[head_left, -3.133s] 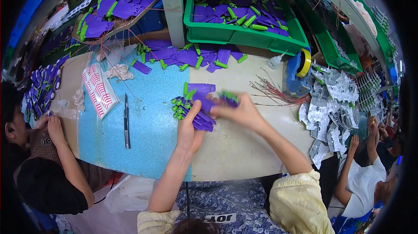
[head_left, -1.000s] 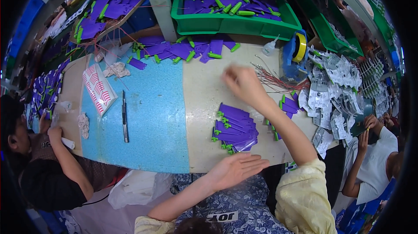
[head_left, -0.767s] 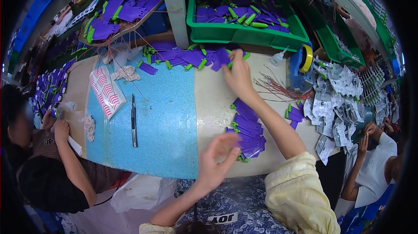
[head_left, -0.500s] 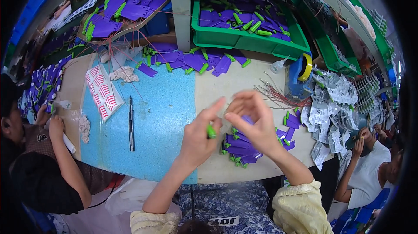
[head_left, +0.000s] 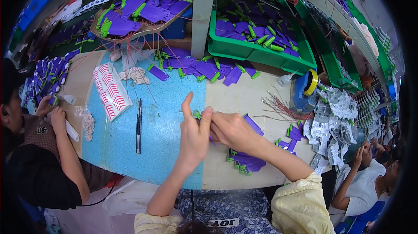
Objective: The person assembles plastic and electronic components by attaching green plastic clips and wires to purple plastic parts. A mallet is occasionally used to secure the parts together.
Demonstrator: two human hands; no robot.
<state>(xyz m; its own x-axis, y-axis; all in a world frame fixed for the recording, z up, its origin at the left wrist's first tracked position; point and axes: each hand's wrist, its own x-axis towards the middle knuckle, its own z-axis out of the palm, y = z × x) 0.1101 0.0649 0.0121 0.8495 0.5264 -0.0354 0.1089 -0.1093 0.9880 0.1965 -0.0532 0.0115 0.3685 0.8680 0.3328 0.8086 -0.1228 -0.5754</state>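
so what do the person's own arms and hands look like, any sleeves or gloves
Both hands are bare, no gloves: left hand, right hand. The forearms are uncovered too. Pale yellow crinkled sleeves are pushed up near the elbows. No rings or watch can be made out.
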